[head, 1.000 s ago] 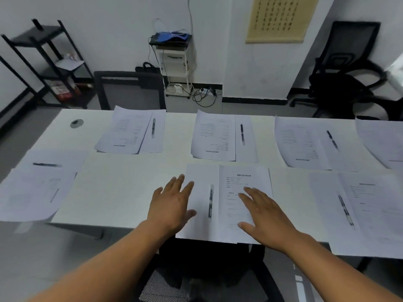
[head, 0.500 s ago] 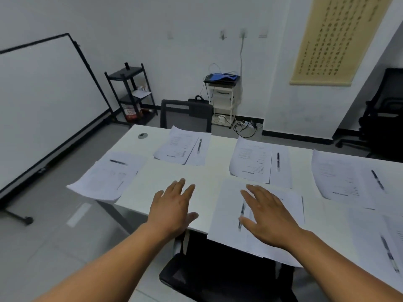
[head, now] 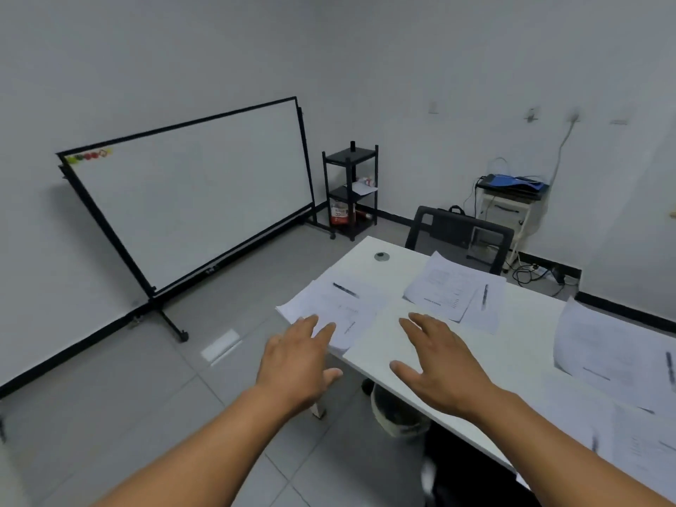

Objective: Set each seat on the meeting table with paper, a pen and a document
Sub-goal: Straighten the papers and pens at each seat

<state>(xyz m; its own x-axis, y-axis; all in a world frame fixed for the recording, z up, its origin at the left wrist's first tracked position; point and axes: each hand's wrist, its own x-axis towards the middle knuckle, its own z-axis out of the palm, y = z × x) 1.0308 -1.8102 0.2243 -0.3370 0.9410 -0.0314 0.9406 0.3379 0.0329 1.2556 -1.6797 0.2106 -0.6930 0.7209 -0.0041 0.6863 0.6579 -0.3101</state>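
Both hands have left the near papers: left hand (head: pixel 296 364) and right hand (head: pixel 439 367), fingers spread, empty, apparently hover toward the white paper sheets (head: pixel 329 309) at eleven o'clock.

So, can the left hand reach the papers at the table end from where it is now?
Probably yes: the left hand is open, its fingertips already by the near edge of the end papers, with nothing between them.

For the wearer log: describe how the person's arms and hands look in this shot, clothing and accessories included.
Both forearms are bare as far as the frame shows, with no sleeve in view. The left hand and the right hand wear no gloves. No watch, bracelet or ring shows on either wrist or on the fingers. No markings, bandages or straps are visible.
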